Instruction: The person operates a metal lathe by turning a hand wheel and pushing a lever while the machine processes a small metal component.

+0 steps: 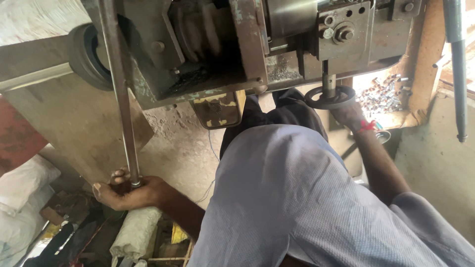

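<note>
While the left hand [129,192] is wrapped tight around the lower end of a long steel rod [120,94], the rod rises steeply past the grimy machine body [208,49] to the top edge; the right hand [349,112] is curled on the small black handwheel [330,97] under the machine's bolted block, a red thread at its wrist; a worn yellow plate [217,110], squarish and chipped, hangs below the machine's middle; small shiny metal pieces [383,94] lie heaped in a bright tray just beyond the handwheel; white sacks [24,183] sit low at the left, beside a pale wrapped bundle [136,232] under the left hand.
</note>
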